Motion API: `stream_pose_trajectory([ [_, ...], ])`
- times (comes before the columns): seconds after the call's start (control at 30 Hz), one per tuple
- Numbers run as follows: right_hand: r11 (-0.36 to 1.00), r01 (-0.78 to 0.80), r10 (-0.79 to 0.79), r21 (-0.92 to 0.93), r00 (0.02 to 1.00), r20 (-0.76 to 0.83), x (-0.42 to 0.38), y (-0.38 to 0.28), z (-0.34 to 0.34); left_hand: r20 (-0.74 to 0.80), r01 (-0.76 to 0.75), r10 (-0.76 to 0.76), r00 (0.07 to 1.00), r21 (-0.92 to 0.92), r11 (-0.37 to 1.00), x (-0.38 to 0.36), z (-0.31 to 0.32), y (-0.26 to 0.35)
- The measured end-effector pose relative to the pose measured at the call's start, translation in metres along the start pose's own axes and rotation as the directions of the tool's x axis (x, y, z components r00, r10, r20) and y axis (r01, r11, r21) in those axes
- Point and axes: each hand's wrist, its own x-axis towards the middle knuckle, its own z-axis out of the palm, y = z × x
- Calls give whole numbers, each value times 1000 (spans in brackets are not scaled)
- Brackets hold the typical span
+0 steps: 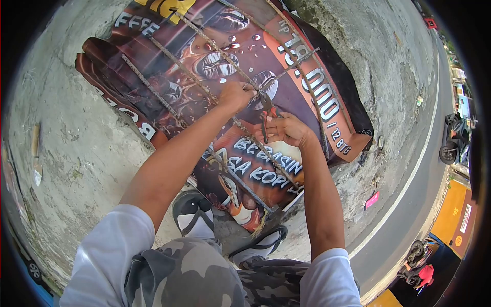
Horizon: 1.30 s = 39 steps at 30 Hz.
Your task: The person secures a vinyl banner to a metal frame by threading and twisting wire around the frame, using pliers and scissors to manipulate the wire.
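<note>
Bent over rough grey concrete ground [51,102], with an asphalt road [399,220] and its white edge line off to the right. Had a parked motorcycle [455,138] in view at the far side of that road, and lower down a person in a red shirt [425,275]. Faced a large creased coffee advertising banner [291,97] spread on the concrete, printed with dark cups, white lettering and a price. Had several long rusty steel rods [179,65] lying over the banner, roughly side by side, and a shorter cross rod [296,64] slanting over them toward the upper right. Wore camouflage trousers [199,266] and black-strapped flip-flops [193,217], placed at the banner's near edge. Brought the left hand [234,97] down to the rods near the banner's middle, with fingers drawn narrow at the crossing; could not tell what lay between the fingertips. Held red-handled pliers [267,110] in the right hand [290,129], with fingers bent around the handles and the tool's head pointing up to the same crossing, just beside the left fingertips. Saw a wooden-handled trowel [36,153] on the concrete, well apart to the left, and a small pink packet [372,199] near the road on the right.
</note>
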Motion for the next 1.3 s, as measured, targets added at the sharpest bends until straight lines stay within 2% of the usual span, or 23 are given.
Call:
stream_pose_trajectory([
  [0.1,999,-23,24,-42,999,27,2,-9,0,90,55,-44,995,-125,991,1,0,0],
  [0.2,995,-65,66,-69,998,24,1,-17,1,95,95,-76,993,-211,973,1,3,-2],
  [0.3,992,-68,67,-106,998,-17,-1,-20,1,113,73,-47,992,-232,970,4,6,-4],
  [0.5,988,-87,82,-131,996,-39,-1,-19,-1,92,56,-33,995,-252,966,5,10,-7],
  [0.6,986,-88,83,-143,996,-36,0,-18,0,33,17,-10,999,-222,975,10,16,-15],
  [0.8,984,-88,70,-157,991,-112,-2,-22,1,98,50,-28,995,-230,972,7,11,-9],
  [1.0,978,-142,117,-153,980,-160,-3,-27,6,48,56,-47,998,-205,977,3,11,-2],
  [1.2,924,-116,23,-364,968,-249,3,-25,9,33,110,-107,994,-138,984,0,7,8],
  [1.3,787,-157,-69,-597,938,-338,5,-28,13,30,92,-88,996,-158,983,4,10,3],
])
